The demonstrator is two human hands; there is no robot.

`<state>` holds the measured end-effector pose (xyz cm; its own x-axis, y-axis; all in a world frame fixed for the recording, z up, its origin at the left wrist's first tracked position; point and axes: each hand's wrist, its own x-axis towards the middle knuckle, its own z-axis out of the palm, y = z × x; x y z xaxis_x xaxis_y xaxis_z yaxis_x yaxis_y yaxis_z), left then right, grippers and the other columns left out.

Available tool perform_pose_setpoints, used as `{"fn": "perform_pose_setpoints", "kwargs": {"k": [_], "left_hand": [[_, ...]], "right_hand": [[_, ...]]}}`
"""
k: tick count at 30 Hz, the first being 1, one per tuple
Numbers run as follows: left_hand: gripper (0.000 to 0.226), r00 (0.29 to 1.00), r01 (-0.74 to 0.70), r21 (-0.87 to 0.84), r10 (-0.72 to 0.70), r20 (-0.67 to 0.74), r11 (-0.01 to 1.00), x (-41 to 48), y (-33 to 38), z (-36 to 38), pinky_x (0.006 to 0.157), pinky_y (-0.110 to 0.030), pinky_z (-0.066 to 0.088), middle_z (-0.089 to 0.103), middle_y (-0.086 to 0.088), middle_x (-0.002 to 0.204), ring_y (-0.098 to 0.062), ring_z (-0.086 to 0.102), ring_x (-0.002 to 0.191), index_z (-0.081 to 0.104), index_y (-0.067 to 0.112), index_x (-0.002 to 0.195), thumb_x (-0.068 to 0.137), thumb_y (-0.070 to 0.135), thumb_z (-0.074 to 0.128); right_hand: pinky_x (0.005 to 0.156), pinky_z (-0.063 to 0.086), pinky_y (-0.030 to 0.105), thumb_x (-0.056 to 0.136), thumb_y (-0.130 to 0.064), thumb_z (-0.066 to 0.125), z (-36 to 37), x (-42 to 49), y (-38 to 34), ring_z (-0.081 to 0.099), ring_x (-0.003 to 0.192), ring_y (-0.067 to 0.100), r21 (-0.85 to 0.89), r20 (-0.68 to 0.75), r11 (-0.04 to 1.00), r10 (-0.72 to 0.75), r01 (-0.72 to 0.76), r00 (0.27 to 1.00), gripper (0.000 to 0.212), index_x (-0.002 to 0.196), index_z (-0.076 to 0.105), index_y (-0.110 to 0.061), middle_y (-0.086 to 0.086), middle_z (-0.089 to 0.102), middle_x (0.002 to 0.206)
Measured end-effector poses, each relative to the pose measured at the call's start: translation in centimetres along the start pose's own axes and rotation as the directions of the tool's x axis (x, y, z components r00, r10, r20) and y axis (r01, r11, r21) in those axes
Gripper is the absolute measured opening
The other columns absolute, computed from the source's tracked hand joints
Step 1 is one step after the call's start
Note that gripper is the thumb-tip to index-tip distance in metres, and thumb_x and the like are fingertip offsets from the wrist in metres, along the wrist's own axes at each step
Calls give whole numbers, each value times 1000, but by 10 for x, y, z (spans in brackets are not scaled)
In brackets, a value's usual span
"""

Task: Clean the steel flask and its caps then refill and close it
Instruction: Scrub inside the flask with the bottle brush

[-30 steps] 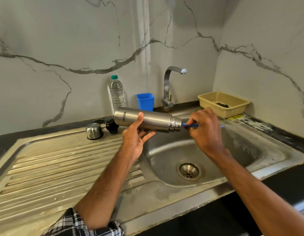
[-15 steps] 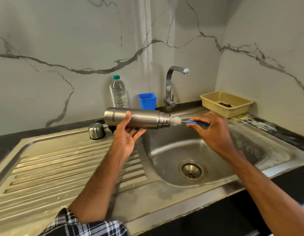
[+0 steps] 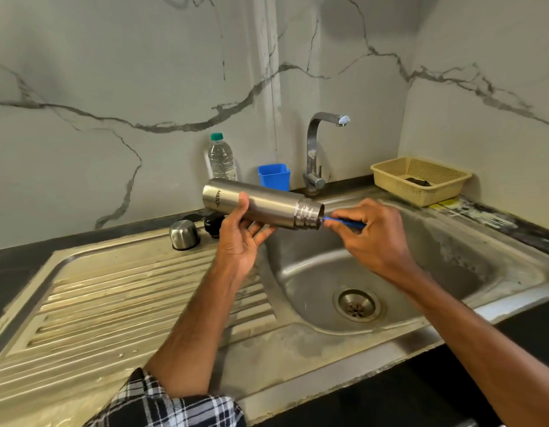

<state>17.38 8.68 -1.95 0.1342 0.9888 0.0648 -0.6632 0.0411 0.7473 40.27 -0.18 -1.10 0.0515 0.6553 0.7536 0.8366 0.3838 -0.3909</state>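
The blue brush [image 3: 344,222] is back inside the steel flask [image 3: 267,204]
Left hand [image 3: 239,241] grasps the flask sideways; right hand [image 3: 375,238] pinches the brush handle, bristles no longer showing outside the mouth

L hand [image 3: 240,244] holds flask [image 3: 268,205] sideways over sink [image 3: 313,272]; R hand [image 3: 378,238] pinches blue brush [image 3: 347,222] at mouth.

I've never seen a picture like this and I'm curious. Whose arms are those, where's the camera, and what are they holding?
Those are a person's two arms, no machine. The camera sits on their head, looking down. The left hand holds a steel flask on its side over the sink. The right hand pinches a blue brush handle going into the flask's mouth. Beside the bowl stand a steel cap and a black cap. Behind: a tap, a water bottle, a blue cup, a basket.
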Motion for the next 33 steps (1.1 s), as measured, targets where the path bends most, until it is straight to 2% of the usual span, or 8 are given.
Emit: {"fn": "perform_pose_setpoints", "kwargs": {"k": [2,5,11,16,19,23,27,33], "left_hand": [[94,1000,-22,-21,22,-12,1000,3,6,-5,83,-46,62,69,-18,127,-29,72,107,52,9,136,57,39,93],[116,1000,-17,2,17,8,1000,4,5,-10,82,-46,62,75,-13,114,-28,73,106,55,11,131,32,45,103],[116,998,-29,32,28,49,999,5,4,-7,86,-49,61,73,-15,120,-31,69,115,55,12,130,31,46,103],[111,998,-7,76,1,68,997,1,-3,1,81,-45,62,77,-10,111,-28,71,111,59,12,124,29,50,102],[112,998,-30,86,24,64,996,4,1,-4,82,-46,62,76,-12,113,-29,70,112,58,11,126,30,49,102],[114,998,-22,72,18,67,997,2,0,-4,81,-45,62,74,-13,118,-29,70,114,57,11,130,32,48,102],[110,997,-19,149,7,79,989,1,-5,2,78,-44,62,74,-14,116,-28,71,110,60,9,126,33,51,101],[110,1000,-21,151,18,25,988,3,-6,-5,78,-46,62,73,-16,119,-30,71,111,61,9,124,30,51,101]], "right_hand": [[54,50,24,84,-36,78,-14,0,10,62,60,2,48,-18,997,60,-60,998,14,96,80,-29,-14,71,71],[51,52,27,86,-43,74,-16,-2,10,63,55,1,31,42,993,114,-115,993,15,92,80,-31,-17,70,66],[47,35,15,87,-43,71,-20,-2,11,56,48,2,-6,52,985,174,-174,983,20,99,79,-30,-17,72,70],[49,35,17,87,-43,71,-8,1,0,55,50,3,-25,102,979,203,-201,974,18,96,79,-30,-16,72,70],[49,34,22,88,-48,68,-19,-1,11,49,47,9,25,133,965,255,-260,958,20,87,80,-32,-15,67,57],[49,29,27,95,-43,61,-15,5,17,32,42,10,165,304,917,304,-364,903,30,79,78,-23,-8,43,42],[49,35,21,98,-38,57,-4,6,11,39,43,6,242,492,848,312,-472,813,35,82,77,-14,-6,49,47],[52,34,12,97,-30,62,-8,1,17,51,47,0,94,454,967,168,-235,875,21,84,75,-21,-8,67,58]]}}
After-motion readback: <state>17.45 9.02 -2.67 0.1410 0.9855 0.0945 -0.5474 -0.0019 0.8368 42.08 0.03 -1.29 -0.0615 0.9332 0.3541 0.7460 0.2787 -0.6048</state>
